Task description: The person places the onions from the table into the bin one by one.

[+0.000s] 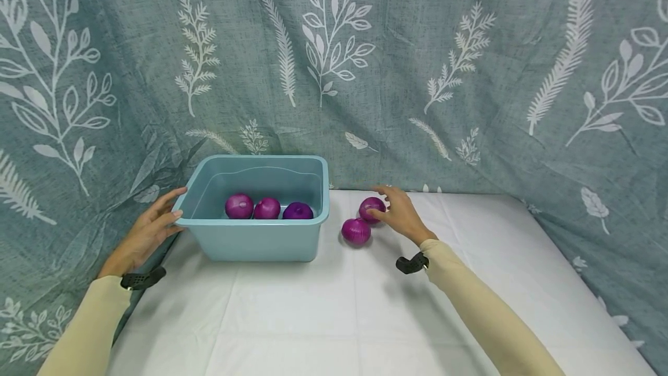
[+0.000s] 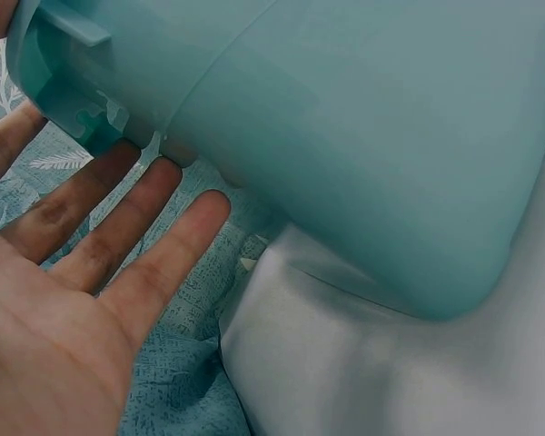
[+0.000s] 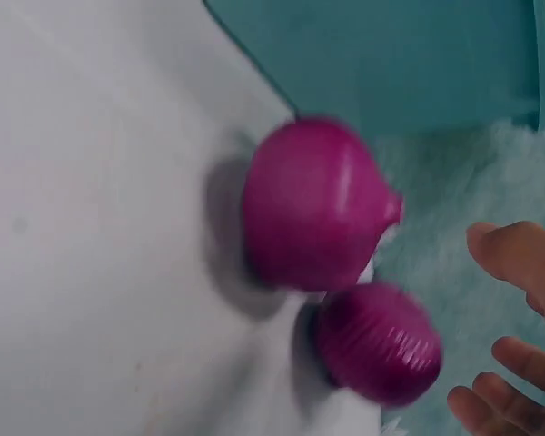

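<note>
A light blue plastic bin (image 1: 256, 242) stands on a white cloth. Three red onions lie inside it: a left one (image 1: 239, 206), a middle one (image 1: 267, 208) and a darker right one (image 1: 298, 210). My left hand (image 1: 148, 231) is at the bin's left rim, its fingers spread and fairly straight along the wall (image 2: 345, 136), the thumb at the front corner. To the right of the bin two more red onions sit close together, a nearer one (image 1: 356, 231) and a farther one (image 1: 371, 209). Over the farther onion reaches my right hand (image 1: 399, 213), thumb and fingers apart, with no grip on it.
White cloth (image 1: 292, 318) covers the table in front of the bin and to the right. Behind and at both sides hangs a blue-green leaf-patterned curtain (image 1: 386, 109), close to the bin's back. Dark bands (image 1: 143, 278) sit on both wrists.
</note>
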